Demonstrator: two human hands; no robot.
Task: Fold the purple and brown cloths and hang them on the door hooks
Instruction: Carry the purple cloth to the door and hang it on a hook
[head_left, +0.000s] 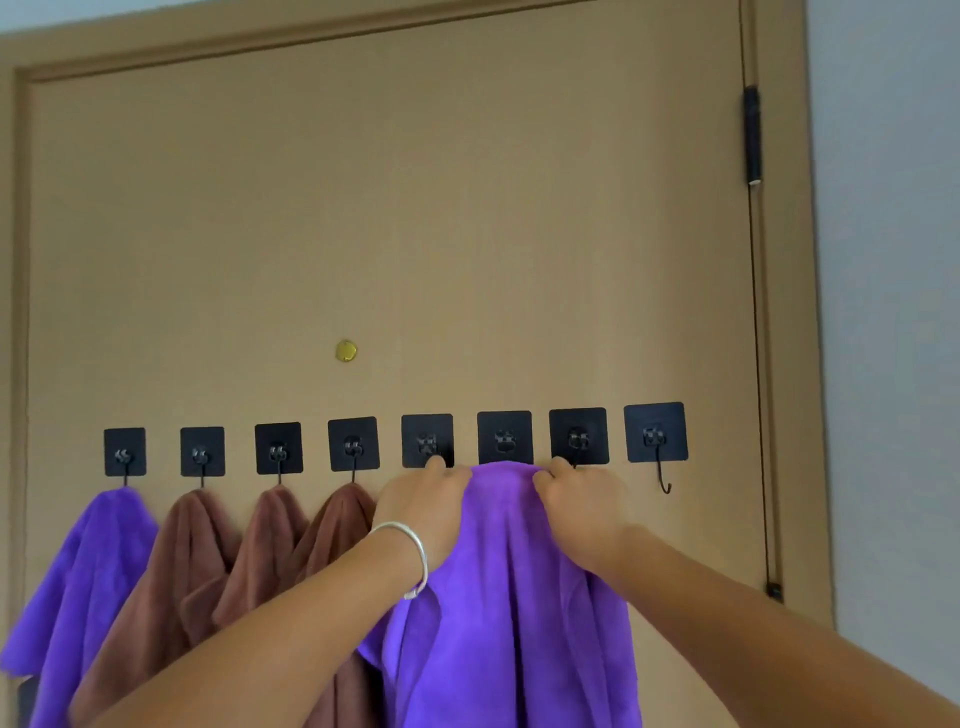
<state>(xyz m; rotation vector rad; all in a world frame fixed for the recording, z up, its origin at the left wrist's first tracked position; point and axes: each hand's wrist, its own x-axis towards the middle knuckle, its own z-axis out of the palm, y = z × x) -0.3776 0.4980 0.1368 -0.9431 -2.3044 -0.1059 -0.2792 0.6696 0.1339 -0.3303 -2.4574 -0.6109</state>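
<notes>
Door (395, 218): tan, filled most of the frame. Purple cloth (511, 597): lower centre, top fold held just under the sixth hook plate (505, 437). Hung cloths, lower left: one purple (85, 571), three brown (244, 561). Left hand (423, 501) and right hand (579, 504): each pinched shut on the cloth's top edge. Bracelet (413, 558): on left wrist. End hook (655, 434), right: bare.
</notes>
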